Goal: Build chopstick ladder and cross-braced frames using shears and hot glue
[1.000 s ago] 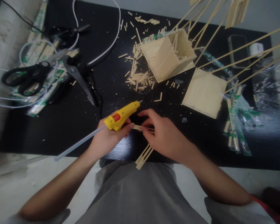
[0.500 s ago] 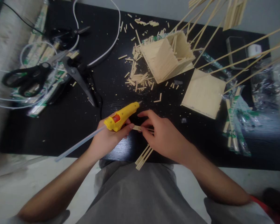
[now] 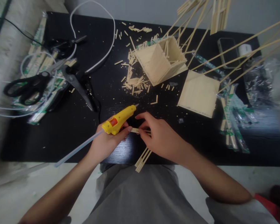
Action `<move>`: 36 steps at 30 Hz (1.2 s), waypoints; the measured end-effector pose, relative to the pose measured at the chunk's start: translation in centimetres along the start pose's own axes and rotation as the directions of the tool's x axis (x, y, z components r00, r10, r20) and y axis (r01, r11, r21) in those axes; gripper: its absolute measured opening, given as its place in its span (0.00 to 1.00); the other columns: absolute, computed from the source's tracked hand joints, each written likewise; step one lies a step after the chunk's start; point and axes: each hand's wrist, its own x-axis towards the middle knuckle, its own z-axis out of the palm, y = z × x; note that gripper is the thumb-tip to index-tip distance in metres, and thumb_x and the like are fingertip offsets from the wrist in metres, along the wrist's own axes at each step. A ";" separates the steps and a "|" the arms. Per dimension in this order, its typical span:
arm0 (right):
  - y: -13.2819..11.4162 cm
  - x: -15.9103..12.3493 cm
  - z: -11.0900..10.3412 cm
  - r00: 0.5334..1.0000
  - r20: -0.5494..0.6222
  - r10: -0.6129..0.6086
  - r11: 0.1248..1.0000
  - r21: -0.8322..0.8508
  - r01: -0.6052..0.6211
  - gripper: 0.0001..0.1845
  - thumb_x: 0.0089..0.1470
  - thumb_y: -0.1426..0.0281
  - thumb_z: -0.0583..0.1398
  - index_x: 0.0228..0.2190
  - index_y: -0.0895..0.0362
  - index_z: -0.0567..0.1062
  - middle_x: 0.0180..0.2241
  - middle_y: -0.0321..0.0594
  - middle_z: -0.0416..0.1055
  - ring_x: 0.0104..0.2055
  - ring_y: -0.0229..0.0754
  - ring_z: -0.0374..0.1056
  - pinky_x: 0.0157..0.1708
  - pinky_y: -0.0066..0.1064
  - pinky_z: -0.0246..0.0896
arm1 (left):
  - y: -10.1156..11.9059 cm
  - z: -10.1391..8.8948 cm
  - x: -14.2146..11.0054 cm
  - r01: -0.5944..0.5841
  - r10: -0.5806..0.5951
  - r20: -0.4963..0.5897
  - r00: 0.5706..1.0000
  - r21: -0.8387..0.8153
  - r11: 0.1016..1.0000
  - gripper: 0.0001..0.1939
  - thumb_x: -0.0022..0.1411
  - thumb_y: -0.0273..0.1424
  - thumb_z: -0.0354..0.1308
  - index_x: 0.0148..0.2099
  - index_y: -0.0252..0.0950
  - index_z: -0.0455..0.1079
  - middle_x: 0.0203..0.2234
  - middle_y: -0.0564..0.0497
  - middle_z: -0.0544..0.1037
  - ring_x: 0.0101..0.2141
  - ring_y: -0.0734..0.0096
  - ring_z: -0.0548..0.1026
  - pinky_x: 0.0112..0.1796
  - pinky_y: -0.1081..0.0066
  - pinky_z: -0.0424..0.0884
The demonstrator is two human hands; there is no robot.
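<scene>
My left hand (image 3: 105, 141) is closed around a yellow hot glue gun (image 3: 120, 119), whose nozzle points up and right. A long translucent glue stick (image 3: 79, 149) trails from its back end. The same hand's thumb and fingers also pinch the left end of a small piece made of thin wooden sticks (image 3: 134, 130). At that piece's right side, my right hand (image 3: 162, 135) holds it with thumb and fingertips; its far part is hidden behind the fingers. Beneath the right hand, a few joined wooden sticks (image 3: 143, 160) overhang the table's front edge.
An open box of sticks (image 3: 163, 59) stands beyond, near a square stick panel (image 3: 199, 93). Cut stick pieces (image 3: 135, 81) lie scattered beside it. Black scissors (image 3: 35, 81), wrapped chopsticks (image 3: 45, 105) and a white cable (image 3: 112, 46) are leftward. Long sticks (image 3: 242, 59) jut in from the right.
The camera view has shifted slightly, so the table items appear a little further left. Both hands keep their hold on the small stick piece, with hardly any movement between them.
</scene>
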 end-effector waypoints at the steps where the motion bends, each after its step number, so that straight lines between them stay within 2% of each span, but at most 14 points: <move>1: 0.0 0.0 0.0 1.000 0.001 0.001 1.000 -0.001 -0.001 0.19 0.65 0.79 0.61 0.56 0.59 0.72 0.41 0.45 0.85 0.43 0.48 0.83 0.43 0.34 0.72 | 0.0 0.0 0.0 -0.002 0.002 0.000 1.000 0.001 1.000 0.11 0.59 0.37 0.72 0.35 0.37 0.75 0.23 0.56 0.77 0.21 0.76 0.74 0.22 0.76 0.72; 9: -0.1 0.0 -0.1 1.000 0.006 0.005 1.000 -0.009 -0.005 0.19 0.64 0.80 0.60 0.56 0.60 0.72 0.41 0.45 0.85 0.43 0.48 0.83 0.43 0.34 0.72 | -0.3 -0.2 0.0 -0.012 0.011 0.015 1.000 0.037 0.999 0.11 0.60 0.38 0.71 0.36 0.37 0.75 0.23 0.55 0.76 0.21 0.76 0.74 0.23 0.76 0.72; 36: -0.1 0.1 -0.2 1.000 0.017 0.015 1.000 0.012 -0.015 0.19 0.64 0.79 0.60 0.56 0.59 0.73 0.41 0.45 0.85 0.44 0.49 0.83 0.45 0.36 0.73 | -0.3 -0.2 0.0 -0.011 0.011 0.027 1.000 0.000 1.000 0.09 0.61 0.35 0.71 0.36 0.37 0.75 0.23 0.56 0.76 0.22 0.76 0.74 0.25 0.76 0.73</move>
